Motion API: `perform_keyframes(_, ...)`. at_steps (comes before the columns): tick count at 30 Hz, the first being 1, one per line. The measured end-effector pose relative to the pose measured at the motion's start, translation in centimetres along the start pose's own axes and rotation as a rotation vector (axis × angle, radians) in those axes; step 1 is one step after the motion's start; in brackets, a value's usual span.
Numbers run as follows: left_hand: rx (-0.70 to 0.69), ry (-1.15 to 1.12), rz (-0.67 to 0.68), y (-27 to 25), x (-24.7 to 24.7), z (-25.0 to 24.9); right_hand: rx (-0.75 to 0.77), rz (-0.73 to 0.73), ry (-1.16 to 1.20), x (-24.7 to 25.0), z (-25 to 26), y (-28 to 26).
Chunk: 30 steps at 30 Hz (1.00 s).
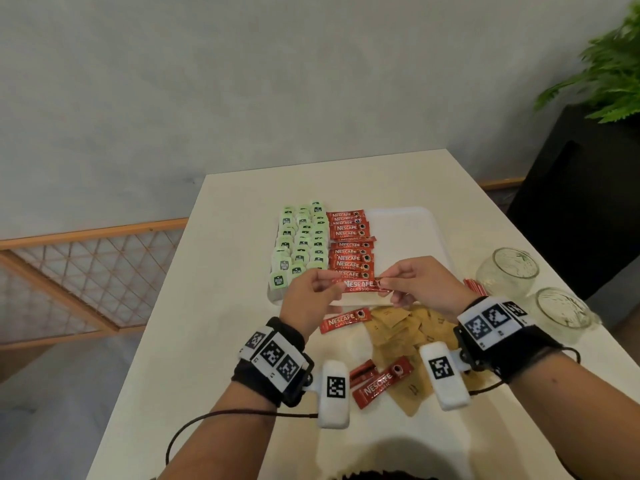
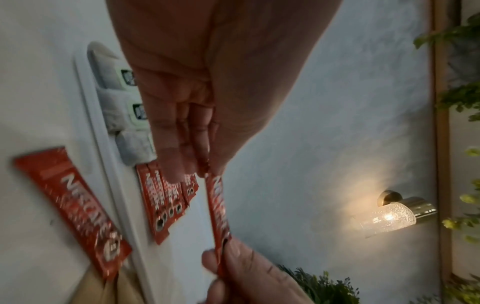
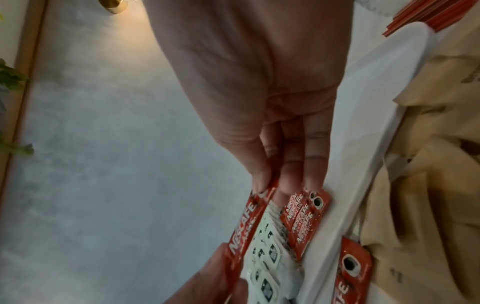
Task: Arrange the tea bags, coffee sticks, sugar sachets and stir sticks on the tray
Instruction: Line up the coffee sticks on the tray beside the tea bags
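Observation:
Both hands hold one red coffee stick [image 1: 358,285] level just above the white tray's [image 1: 408,220] near edge. My left hand [image 1: 320,284] pinches its left end and my right hand [image 1: 388,280] pinches its right end. The same stick [image 2: 218,207] [image 3: 244,224] shows edge-on in both wrist views. On the tray lie rows of green tea bags [image 1: 299,242] at the left and a column of coffee sticks [image 1: 349,245] beside them. Loose coffee sticks [image 1: 343,320] [image 1: 382,381] and brown sugar sachets [image 1: 401,334] lie on the table nearer me. Red stir sticks [image 1: 475,287] peek out behind my right hand.
The white table [image 1: 214,306] runs from me toward the wall. Two glass jars [image 1: 507,271] [image 1: 562,315] stand at the right edge. The tray's right half is bare. A black cabinet [image 1: 588,188] with a plant [image 1: 609,71] stands at the far right.

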<state>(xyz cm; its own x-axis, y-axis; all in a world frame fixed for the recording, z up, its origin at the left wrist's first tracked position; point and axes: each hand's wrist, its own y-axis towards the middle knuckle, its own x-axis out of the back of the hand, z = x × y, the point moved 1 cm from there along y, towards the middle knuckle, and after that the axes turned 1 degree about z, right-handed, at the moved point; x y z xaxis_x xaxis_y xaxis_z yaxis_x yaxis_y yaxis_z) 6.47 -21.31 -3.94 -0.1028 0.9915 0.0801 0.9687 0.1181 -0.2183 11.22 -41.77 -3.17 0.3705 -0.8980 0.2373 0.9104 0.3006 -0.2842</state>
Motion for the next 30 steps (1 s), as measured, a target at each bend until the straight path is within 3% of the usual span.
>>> perform_keyframes(4,0.024,0.131,-0.015,1.2,2.5,-0.4,-0.083,-0.182,-0.282,-0.2,-1.7,1.9)
perform_keyframes(10,0.025,0.096,0.013,2.4,5.7,-0.5,-0.244,-0.212,-0.473,-2.0,-3.0,3.8)
perform_keyframes(24,0.016,0.169,0.153,4.7,9.4,1.6,-0.334,-0.354,-0.532,-4.0,-2.1,5.4)
perform_keyframes(30,-0.118,0.570,0.217,3.8,8.3,1.5,-0.211,-0.432,-0.491,-3.8,-2.1,3.0)
